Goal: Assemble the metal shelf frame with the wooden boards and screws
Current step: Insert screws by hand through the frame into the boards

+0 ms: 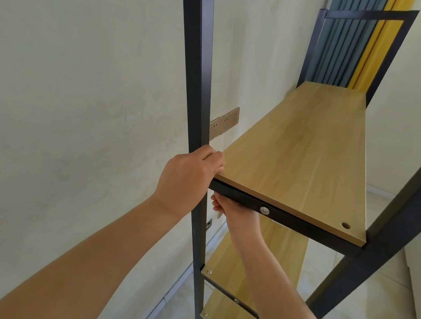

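Note:
A tall black metal shelf frame (198, 65) stands upright against a pale wall. A light wooden board (303, 151) lies on its upper crossbar (287, 219), which carries a silver screw head (264, 210). An empty hole (344, 225) shows in the board's near right corner. My left hand (190, 175) grips the board's near left corner, where it meets the left upright. My right hand (235, 214) reaches up under the crossbar at that corner; its fingers are hidden beneath. Two lower boards (243, 267) sit on the frame below, with screws in them.
Wall sockets (223, 122) sit on the wall behind the left upright. Blue and yellow curtains (349, 47) hang behind the frame's far end. The right front upright (384, 238) slants across the lower right. Pale floor tiles (358, 312) lie below.

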